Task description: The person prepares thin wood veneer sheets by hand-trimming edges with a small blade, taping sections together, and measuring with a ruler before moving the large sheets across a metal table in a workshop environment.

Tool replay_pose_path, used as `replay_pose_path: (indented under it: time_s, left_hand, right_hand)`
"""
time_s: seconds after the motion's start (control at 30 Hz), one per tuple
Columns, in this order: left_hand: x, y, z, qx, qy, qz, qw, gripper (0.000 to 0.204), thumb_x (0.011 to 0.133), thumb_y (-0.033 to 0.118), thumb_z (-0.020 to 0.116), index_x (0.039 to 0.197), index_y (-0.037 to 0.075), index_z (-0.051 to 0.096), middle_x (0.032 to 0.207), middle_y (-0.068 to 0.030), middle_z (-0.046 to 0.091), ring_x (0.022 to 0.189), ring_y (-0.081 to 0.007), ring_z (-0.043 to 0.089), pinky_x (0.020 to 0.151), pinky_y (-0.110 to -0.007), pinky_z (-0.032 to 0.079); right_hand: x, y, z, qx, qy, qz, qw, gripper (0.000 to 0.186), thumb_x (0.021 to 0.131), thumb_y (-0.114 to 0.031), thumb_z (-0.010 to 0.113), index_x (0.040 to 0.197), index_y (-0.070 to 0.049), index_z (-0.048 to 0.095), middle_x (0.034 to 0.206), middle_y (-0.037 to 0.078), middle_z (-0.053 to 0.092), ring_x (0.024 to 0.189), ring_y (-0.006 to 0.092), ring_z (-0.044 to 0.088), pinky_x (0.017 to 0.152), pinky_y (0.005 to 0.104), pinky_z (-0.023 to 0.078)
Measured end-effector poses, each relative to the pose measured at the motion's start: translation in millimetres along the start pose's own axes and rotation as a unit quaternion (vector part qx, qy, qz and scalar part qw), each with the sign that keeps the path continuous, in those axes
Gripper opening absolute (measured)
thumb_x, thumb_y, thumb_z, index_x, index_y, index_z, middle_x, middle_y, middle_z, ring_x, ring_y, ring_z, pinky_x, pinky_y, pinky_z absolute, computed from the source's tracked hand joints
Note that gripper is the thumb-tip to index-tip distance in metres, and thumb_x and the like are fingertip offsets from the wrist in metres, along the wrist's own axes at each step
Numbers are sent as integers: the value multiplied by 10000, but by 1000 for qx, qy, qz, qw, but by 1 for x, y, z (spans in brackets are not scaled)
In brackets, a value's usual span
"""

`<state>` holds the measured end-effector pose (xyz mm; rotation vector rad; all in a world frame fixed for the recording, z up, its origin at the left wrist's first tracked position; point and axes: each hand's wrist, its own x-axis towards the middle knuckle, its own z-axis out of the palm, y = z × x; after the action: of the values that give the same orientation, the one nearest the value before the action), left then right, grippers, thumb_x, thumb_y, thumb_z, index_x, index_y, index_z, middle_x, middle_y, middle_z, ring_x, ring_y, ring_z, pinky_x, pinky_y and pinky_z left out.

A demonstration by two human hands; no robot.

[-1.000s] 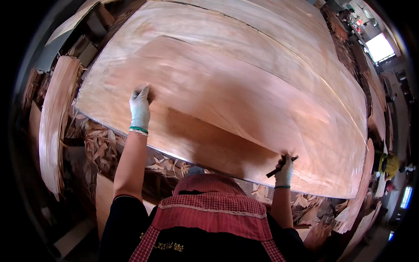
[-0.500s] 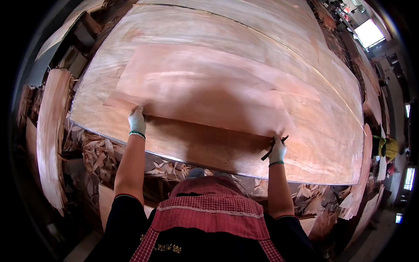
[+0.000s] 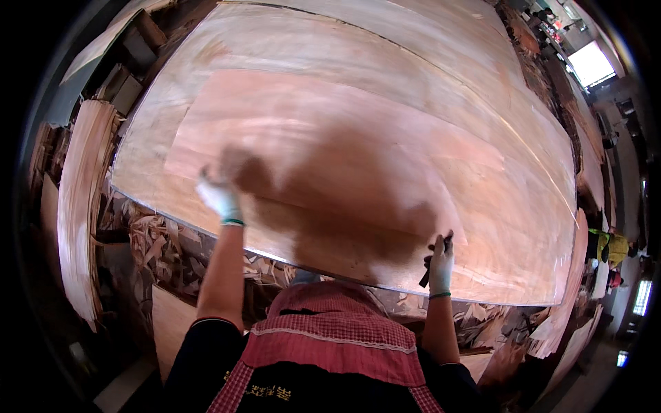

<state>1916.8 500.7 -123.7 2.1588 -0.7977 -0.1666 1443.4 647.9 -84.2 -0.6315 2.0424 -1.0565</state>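
A thin pinkish veneer sheet (image 3: pixel 323 110) lies over the near part of a large pale wooden panel (image 3: pixel 523 261), my shadow across both. My left hand (image 3: pixel 217 196), in a pale glove with a green cuff, is blurred beside the sheet's near-left part, fingers apart and holding nothing. My right hand (image 3: pixel 441 265), also gloved, grips a slim dark tool (image 3: pixel 425 277) at the sheet's near-right corner. Whether either hand touches the wood is unclear.
Long veneer strips (image 3: pixel 82 206) stand along the left. Torn veneer scraps (image 3: pixel 158 248) lie below the panel's near edge. More veneer (image 3: pixel 589 151) borders the right side. A person in yellow (image 3: pixel 618 248) is at the far right, with bright windows beyond.
The veneer sheet, held up by its near edge earlier, now lies down on the panel. My left hand has let it go. My right hand has moved nearer my body since half a second ago.
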Motion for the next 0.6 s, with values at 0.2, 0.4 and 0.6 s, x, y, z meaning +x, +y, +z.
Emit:
replay_pose_path:
  time_s: [0.2,0.4,0.6]
  left_hand:
    - [-98,56,72,80,-234,528,813,469,934,274,478,1321,9,478,1400,-190,457,1313,-349,408,1134,-472,253]
    - [69,-7,61,202,-63,366,906,431,933,255,490,1301,32,499,1405,-147,461,1334,-314,377,1136,-455,251]
    - [90,-18,65,100,-74,344,931,431,913,185,499,1320,46,481,1353,-159,507,1272,-320,455,1111,-427,314]
  right_hand:
    - [35,7,83,-115,-222,-259,933,272,952,-132,479,1192,-5,494,931,140,536,822,252,558,676,351,473]
    - [31,-31,113,-385,-98,-337,854,260,927,-185,513,1075,27,536,1149,312,540,961,462,571,807,493,480]
    - [-30,-111,318,-529,-222,-442,690,224,933,-276,472,997,-75,548,667,178,656,635,398,654,576,540,505]
